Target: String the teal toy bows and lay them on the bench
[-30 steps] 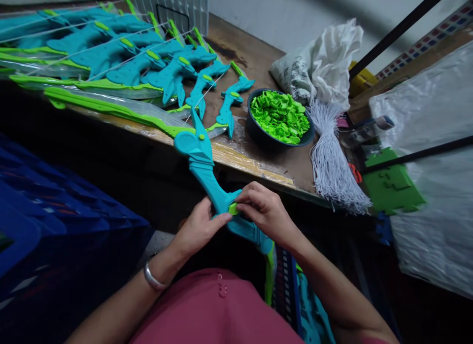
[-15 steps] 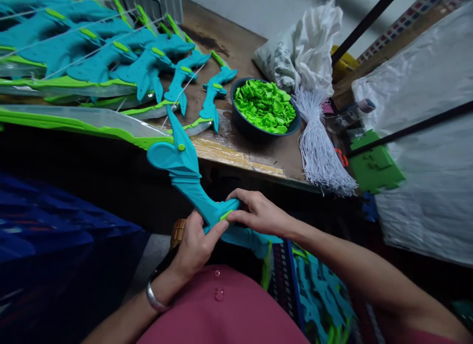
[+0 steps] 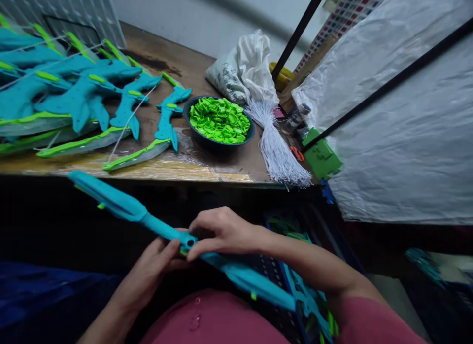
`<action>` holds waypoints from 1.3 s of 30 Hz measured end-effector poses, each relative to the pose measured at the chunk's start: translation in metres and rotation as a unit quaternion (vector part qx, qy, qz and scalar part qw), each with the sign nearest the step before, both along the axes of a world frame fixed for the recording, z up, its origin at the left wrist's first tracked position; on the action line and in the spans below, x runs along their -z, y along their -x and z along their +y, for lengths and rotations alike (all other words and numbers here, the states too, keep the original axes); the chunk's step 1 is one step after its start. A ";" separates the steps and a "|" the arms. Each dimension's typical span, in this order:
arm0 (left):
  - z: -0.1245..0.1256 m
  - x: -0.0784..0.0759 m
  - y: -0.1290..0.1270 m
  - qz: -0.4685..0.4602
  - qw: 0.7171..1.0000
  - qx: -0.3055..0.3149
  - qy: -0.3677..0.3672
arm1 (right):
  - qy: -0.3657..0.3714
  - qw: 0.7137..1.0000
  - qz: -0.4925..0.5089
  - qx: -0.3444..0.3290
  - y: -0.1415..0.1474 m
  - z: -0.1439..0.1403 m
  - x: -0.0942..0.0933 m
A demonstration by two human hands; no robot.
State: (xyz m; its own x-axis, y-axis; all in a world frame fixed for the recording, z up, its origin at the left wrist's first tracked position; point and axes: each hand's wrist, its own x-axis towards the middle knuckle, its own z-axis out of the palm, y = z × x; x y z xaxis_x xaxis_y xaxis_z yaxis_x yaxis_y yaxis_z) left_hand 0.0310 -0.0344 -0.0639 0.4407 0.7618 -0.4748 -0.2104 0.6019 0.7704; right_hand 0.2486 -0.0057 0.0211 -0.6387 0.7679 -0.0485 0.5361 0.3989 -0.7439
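Note:
Across my body lies a turquoise plastic toy bow (image 3: pixel 114 201), turned with its narrow edge toward me and a round hole showing at its middle. My left hand (image 3: pixel 153 262) grips the middle section from the left, thumb on top. Close beside it, my right hand (image 3: pixel 225 233) pinches the same section between thumb and fingers near the hole. A sliver of green shows under the left fingertips. Beyond the hands, a dark bowl (image 3: pixel 221 146) of small bright green plastic pieces (image 3: pixel 218 120) sits on the table.
More turquoise-and-green bows (image 3: pixel 127 105) lie overlapping on the table (image 3: pixel 177 63) at left. Right of the bowl are a bundle of white strings (image 3: pixel 277 154), a white sack (image 3: pixel 236 68) and a green foam piece (image 3: pixel 321 154). A blue crate (image 3: pixel 291 285) with bows stands below my right arm.
The bow has been rotated from showing its broad side to its narrow edge, both hands still on its middle. The view has swung right, so the table things appear further left.

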 end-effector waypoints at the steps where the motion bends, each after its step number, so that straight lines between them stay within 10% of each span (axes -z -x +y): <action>1: -0.002 0.001 -0.002 -0.041 0.999 -0.015 0.020 | 0.041 0.999 0.018 -0.009 -0.011 0.004 -0.004; 4: -0.005 0.006 -0.009 -0.140 0.985 -0.056 0.086 | 0.037 0.977 -0.140 0.156 -0.063 0.033 -0.009; 7: -0.003 0.010 -0.013 -0.170 0.966 -0.098 0.166 | -0.050 0.860 -0.341 0.377 -0.125 0.069 0.006; 15: 0.004 0.002 -0.014 -0.203 0.934 -0.209 0.209 | -0.031 0.744 -0.478 0.467 -0.196 0.091 0.055; 21: 0.009 0.003 -0.020 -0.168 0.926 -0.296 0.164 | -0.025 0.722 -0.495 0.483 -0.213 0.094 0.054; 30: 0.000 0.007 -0.026 -0.133 0.963 -0.233 0.022 | -0.007 0.718 -0.488 0.496 -0.233 0.101 0.053; 39: -0.006 0.008 -0.034 -0.162 0.964 -0.209 0.029 | 0.016 0.743 -0.434 0.508 -0.242 0.100 0.049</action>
